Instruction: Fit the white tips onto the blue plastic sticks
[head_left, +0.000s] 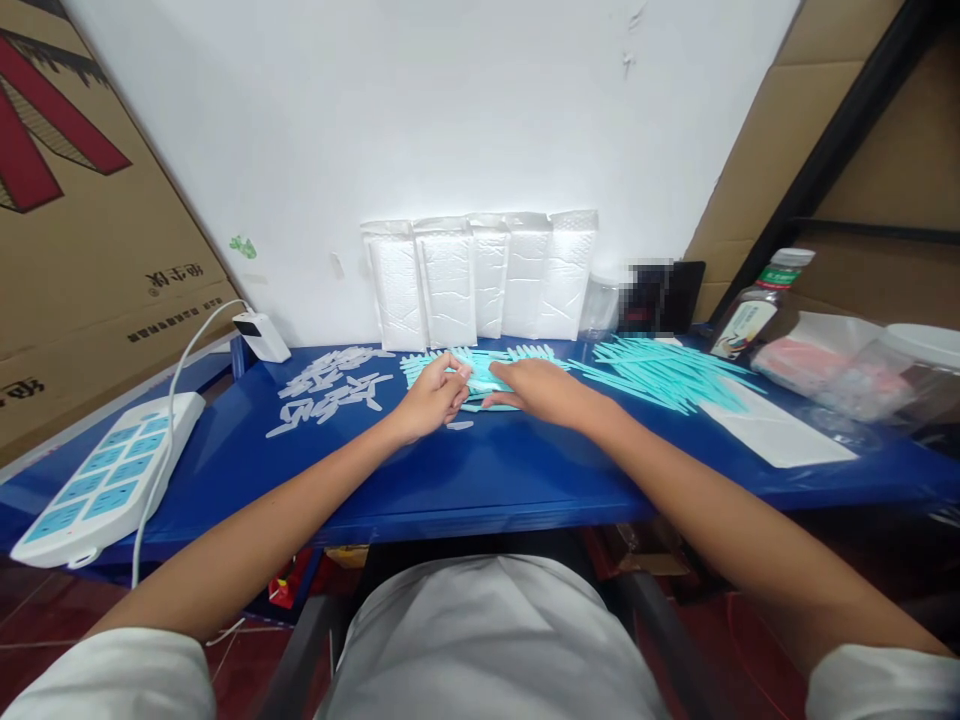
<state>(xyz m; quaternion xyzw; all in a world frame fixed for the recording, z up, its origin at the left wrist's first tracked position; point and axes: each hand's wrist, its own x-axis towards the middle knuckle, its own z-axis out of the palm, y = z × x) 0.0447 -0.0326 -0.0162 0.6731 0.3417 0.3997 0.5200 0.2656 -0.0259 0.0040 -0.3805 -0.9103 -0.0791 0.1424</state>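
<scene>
At the middle of the blue tabletop, just in front of five white padded packets propped against the wall, both hands meet over a spread of turquoise sticks. The left hand has its fingers curled inward, thumb and forefinger drawn close together; its grip seems to pinch something small and pale, though the fingers hide too much to be sure. The right hand reaches in from the other side, its grip part-curled, with a gap between thumb and forefinger next to the sticks; I cannot tell whether it has hold of any.

To the left lies a scatter of small translucent pieces, and one stray piece rests just below the hands. To the right, a larger heap of loose turquoise sticks fans out, partly over a sheet of white paper.

The work looks partway along: the middle sticks appear more evenly laid out than the right-hand heap, and I judge that the heap and the scattered pieces have yet to be dealt with. Whether any packet is filled cannot be seen.
</scene>
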